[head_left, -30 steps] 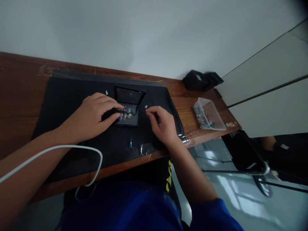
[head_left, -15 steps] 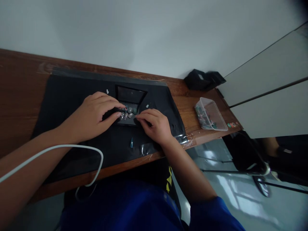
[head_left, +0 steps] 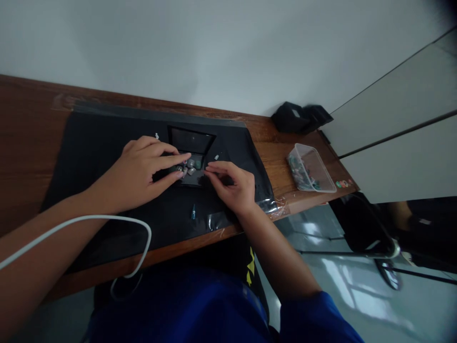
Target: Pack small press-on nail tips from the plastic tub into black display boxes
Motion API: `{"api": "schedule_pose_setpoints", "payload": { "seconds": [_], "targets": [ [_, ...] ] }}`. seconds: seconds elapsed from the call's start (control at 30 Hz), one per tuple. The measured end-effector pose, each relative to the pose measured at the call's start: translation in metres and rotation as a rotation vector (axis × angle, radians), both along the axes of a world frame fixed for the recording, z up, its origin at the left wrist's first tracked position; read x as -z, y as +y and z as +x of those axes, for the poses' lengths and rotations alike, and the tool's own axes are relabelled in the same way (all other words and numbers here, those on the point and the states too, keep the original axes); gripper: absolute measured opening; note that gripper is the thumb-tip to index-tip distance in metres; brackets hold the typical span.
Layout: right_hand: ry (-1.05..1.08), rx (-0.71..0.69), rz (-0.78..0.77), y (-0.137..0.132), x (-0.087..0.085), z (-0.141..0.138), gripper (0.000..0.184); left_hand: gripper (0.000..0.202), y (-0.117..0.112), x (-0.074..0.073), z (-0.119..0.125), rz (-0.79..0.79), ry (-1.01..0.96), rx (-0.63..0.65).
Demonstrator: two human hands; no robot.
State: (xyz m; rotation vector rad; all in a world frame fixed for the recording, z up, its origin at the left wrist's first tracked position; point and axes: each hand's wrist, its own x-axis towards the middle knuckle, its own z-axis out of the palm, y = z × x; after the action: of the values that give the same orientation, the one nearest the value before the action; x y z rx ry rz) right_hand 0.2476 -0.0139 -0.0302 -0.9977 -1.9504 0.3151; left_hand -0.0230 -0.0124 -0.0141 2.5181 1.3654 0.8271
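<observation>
A small black box point(head_left: 195, 181) with its lid point(head_left: 192, 140) raised at the back lies on a black mat point(head_left: 107, 128). Several small pale, grey and greenish stone-like pieces point(head_left: 191, 171) sit inside it. From the left, my left hand point(head_left: 139, 166) reaches over the box, index finger and thumb apart above the pieces. At the box's right side, my right hand point(head_left: 233, 186) has thumb and index fingertips pinched together; whatever is between them is too small to make out. A small teal pointed piece point(head_left: 193, 211) lies in front of the box.
Small white bits point(head_left: 157, 136) lie on the mat behind my left hand, and another white bit point(head_left: 216, 156) right of the lid. A clear plastic tub point(head_left: 323, 171) of small packets stands at right, with black containers point(head_left: 293, 117) behind. A white cable point(head_left: 107, 216) crosses my left forearm.
My left index finger has stretched further right over the box. My right hand has turned slightly and drawn a little right, its fingertips still pinched.
</observation>
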Motion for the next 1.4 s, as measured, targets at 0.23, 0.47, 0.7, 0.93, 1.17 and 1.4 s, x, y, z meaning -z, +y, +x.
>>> {"api": "schedule_pose_setpoints", "payload": {
  "seconds": [0.23, 0.47, 0.7, 0.93, 1.17, 1.4],
  "targets": [
    [0.108, -0.032, 0.039, -0.003, -0.003, -0.001, 0.01, 0.029, 0.002, 0.006, 0.002, -0.019, -0.011, 0.082],
    [0.056, -0.046, 0.097, -0.006, -0.006, 0.001, 0.004, 0.027, 0.002, 0.005, 0.003, -0.024, -0.011, 0.1],
    [0.077, -0.107, 0.161, -0.008, -0.007, 0.001, 0.012, 0.035, 0.003, 0.005, 0.001, -0.014, 0.021, 0.147],
    [-0.06, -0.092, -0.011, -0.009, -0.005, 0.003, 0.011, 0.033, 0.003, 0.003, 0.002, -0.044, 0.012, 0.137],
    [-0.161, -0.099, -0.096, -0.004, -0.003, 0.003, 0.013, 0.039, -0.006, -0.007, 0.005, -0.036, 0.06, 0.073],
    [-0.241, -0.04, -0.031, 0.001, -0.004, 0.002, 0.011, 0.041, -0.005, -0.007, 0.006, -0.028, 0.046, 0.106]
  ]
}}
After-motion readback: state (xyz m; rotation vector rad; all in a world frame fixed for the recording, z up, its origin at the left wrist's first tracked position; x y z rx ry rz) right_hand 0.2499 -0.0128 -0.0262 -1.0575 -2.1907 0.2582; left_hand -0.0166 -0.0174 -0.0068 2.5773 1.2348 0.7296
